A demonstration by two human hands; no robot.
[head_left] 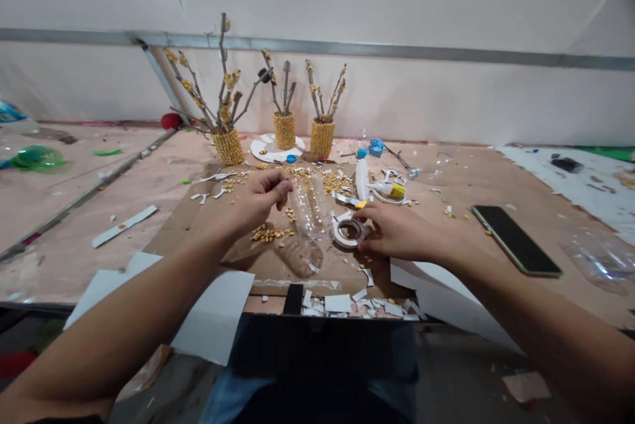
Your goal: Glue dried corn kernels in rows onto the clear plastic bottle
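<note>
My left hand is closed above the cardboard, thumb pressed to curled fingers. Whatever it pinches, if anything, is too small to make out. Right beside those fingertips lies a clear plastic bottle on its side, with corn kernels scattered around it. My right hand has its thumb and fingers around the right edge of a roll of tape, which rests on the cardboard. A glue bottle with a yellow label lies just beyond the right hand.
Behind stand three kernel-covered pots holding twigs; one is on a white disc. A phone lies at right. Paper scraps cover the front edge, and white sheets overhang it. A white wall closes the back.
</note>
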